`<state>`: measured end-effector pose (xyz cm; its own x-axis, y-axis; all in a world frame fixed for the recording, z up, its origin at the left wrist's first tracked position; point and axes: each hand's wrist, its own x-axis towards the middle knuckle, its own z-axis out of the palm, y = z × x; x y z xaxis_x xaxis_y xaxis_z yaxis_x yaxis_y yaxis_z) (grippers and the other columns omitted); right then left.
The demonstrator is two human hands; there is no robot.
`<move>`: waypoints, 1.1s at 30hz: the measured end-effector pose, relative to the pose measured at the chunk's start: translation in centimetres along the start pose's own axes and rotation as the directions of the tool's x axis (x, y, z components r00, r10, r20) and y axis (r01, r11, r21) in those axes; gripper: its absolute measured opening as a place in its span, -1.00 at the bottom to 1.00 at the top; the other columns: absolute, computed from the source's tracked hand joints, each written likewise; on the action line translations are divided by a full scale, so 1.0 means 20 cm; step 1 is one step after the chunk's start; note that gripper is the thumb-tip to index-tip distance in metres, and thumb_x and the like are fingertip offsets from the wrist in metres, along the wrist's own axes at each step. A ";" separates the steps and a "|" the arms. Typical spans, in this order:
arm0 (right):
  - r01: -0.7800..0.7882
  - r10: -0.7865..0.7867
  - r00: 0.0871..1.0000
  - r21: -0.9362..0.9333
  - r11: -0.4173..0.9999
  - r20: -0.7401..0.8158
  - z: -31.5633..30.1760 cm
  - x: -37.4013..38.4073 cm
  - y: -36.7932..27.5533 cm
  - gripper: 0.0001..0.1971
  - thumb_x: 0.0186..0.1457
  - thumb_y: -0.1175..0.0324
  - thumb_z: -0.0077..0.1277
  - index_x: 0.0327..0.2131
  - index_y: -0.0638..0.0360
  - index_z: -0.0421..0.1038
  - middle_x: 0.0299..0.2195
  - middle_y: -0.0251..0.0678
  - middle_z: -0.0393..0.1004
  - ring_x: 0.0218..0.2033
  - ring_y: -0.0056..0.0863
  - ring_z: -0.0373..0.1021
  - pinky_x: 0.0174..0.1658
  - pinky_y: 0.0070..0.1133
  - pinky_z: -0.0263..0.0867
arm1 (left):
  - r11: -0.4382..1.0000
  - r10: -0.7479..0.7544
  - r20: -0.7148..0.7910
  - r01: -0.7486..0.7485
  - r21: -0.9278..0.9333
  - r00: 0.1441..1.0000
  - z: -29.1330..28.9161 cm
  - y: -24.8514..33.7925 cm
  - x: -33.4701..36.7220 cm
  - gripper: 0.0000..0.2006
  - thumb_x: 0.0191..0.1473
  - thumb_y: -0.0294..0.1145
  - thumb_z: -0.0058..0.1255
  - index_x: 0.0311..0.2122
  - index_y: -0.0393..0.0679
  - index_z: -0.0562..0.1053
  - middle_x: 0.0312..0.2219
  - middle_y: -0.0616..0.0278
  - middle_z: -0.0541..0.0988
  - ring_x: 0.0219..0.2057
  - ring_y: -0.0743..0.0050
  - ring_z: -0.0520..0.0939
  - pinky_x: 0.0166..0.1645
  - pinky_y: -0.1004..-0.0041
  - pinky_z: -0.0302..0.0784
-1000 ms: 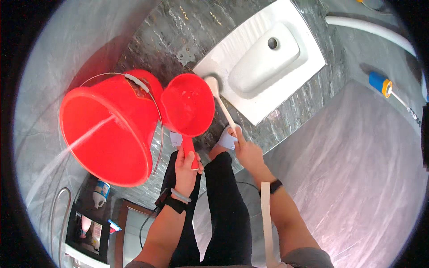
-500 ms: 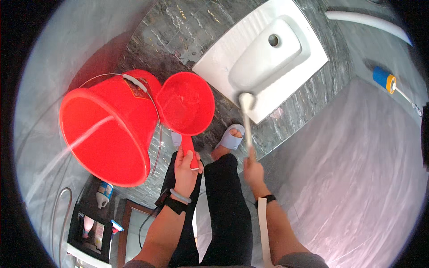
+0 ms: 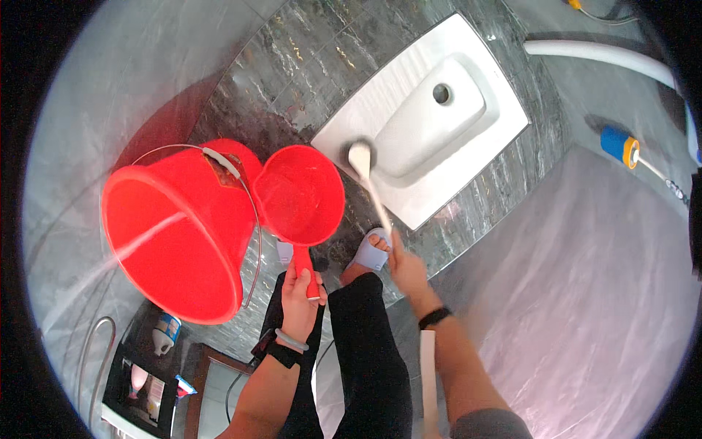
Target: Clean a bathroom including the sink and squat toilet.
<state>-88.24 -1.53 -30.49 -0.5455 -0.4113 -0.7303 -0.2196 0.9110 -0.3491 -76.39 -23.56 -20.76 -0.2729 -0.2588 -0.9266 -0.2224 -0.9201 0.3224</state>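
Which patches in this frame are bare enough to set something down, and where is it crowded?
Bare dark floor lies between the grey wall, red bucket and upper-left edge of the squat toilet. Another bare strip borders its lower-right edge. Crowded: its near side, where the red dipper, long-handled tool, left hand, right hand and slippered foot bunch.

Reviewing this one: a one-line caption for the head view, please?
Left hand grips a red dipper beside a red bucket; right hand holds a pale brush at a squat toilet.
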 end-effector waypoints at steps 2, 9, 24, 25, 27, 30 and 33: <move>-0.019 0.019 1.000 0.015 1.000 -0.020 0.00 -0.06 0.00 -0.39 0.16 0.21 -0.15 0.27 -0.01 -0.05 -0.58 0.03 0.45 -0.56 0.05 0.42 -0.48 -0.16 0.32 | 1.000 0.013 -0.014 -0.014 -0.023 1.000 0.05 0.00 0.01 -0.76 0.21 -0.29 -0.13 -0.04 -0.08 0.31 -0.49 0.27 0.47 -0.63 0.52 0.45 -0.61 0.54 0.35; -0.044 0.102 0.875 0.132 0.990 -0.473 -0.81 1.05 -0.14 -0.46 0.18 0.23 -0.17 0.21 0.06 0.02 -0.51 0.15 0.46 -0.48 0.12 0.41 -0.38 -0.09 0.30 | 0.999 -0.011 0.000 0.011 -0.051 1.000 0.12 -0.01 0.05 -0.74 0.21 -0.34 -0.14 0.00 -0.06 0.28 -0.49 0.25 0.46 -0.64 0.48 0.46 -0.60 0.52 0.35; -0.559 0.653 0.690 0.344 0.754 -0.311 -1.23 1.13 0.36 -0.37 0.10 0.21 -0.19 0.23 0.17 -0.03 -0.10 0.16 0.42 -0.03 -0.01 0.37 0.05 -0.29 0.29 | 1.000 -0.004 -0.077 0.006 0.026 0.997 0.21 0.04 0.07 -0.73 0.21 -0.31 -0.15 0.01 -0.06 0.28 -0.48 0.25 0.45 -0.63 0.51 0.46 -0.60 0.56 0.35; -0.577 0.626 0.714 0.242 0.780 -0.314 -1.25 1.16 0.36 -0.35 0.12 0.21 -0.20 0.25 0.16 -0.11 -0.13 0.15 0.43 -0.05 0.01 0.38 0.02 -0.28 0.31 | 0.999 -0.003 -0.054 0.006 0.050 0.999 0.22 0.03 0.06 -0.70 0.21 -0.31 -0.15 0.04 -0.06 0.27 -0.48 0.25 0.45 -0.63 0.52 0.46 -0.60 0.56 0.35; -0.506 0.557 0.747 0.233 0.831 -0.364 -1.25 1.05 0.41 -0.40 0.14 0.23 -0.21 0.22 0.17 -0.09 -0.18 0.17 0.44 -0.11 0.07 0.39 -0.07 -0.22 0.34 | 0.996 -0.012 -0.028 0.014 0.084 1.000 0.22 0.01 0.05 -0.68 0.21 -0.30 -0.15 0.06 -0.05 0.26 -0.48 0.26 0.44 -0.63 0.53 0.46 -0.60 0.57 0.35; -0.355 0.382 0.784 0.152 0.923 -0.489 -0.97 0.71 0.75 -0.44 0.14 0.27 -0.19 0.18 0.19 -0.04 -0.40 0.18 0.48 -0.39 0.16 0.44 -0.33 -0.12 0.35 | 0.993 -0.025 0.007 0.024 0.114 1.000 0.21 -0.05 0.08 -0.64 0.21 -0.29 -0.14 0.10 -0.05 0.24 -0.47 0.25 0.44 -0.63 0.53 0.46 -0.60 0.56 0.35; -0.427 0.444 0.861 0.122 0.896 -0.248 -0.39 0.14 0.68 -0.36 0.14 0.27 -0.14 0.25 0.08 -0.13 -0.51 0.11 0.48 -0.47 0.13 0.43 -0.38 -0.09 0.33 | 0.984 -0.010 0.034 0.004 0.179 0.999 0.16 -0.05 0.05 -0.65 0.21 -0.27 -0.13 0.08 -0.06 0.25 -0.47 0.26 0.44 -0.65 0.55 0.46 -0.61 0.57 0.34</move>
<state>-98.97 10.00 -32.71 -0.7675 0.0582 -0.6383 0.1352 0.9882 -0.0724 -79.50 -21.89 -21.34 -0.3023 -0.2392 -0.9227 -0.3879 -0.8534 0.3483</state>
